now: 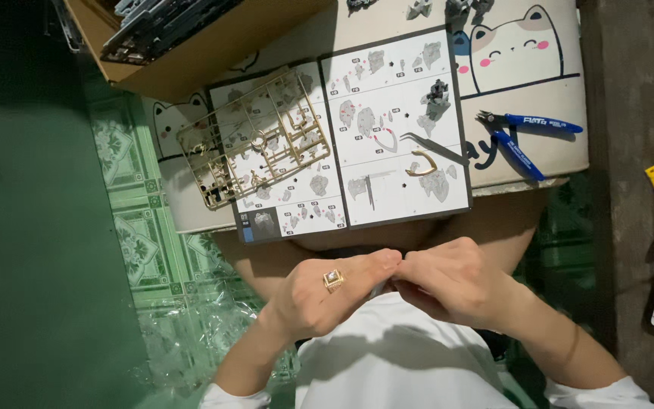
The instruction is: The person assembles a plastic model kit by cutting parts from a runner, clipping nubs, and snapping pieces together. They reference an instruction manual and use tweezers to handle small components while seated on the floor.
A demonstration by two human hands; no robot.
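One small grey part [379, 288], mostly hidden, is pinched between the fingertips of the left hand [327, 291] and the right hand [448, 280], above the lap. One open instruction booklet [387, 121] is seen beyond, with one gold plastic sprue [251, 136], one curved gold piece [421, 163], one pair of tweezers [433, 148] and blue-handled nippers [524, 136].

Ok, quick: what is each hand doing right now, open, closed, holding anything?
Left hand: closed, fingertips pinched on a small grey part between both hands.
Right hand: closed, fingers curled at the same part; its grip is mostly hidden.
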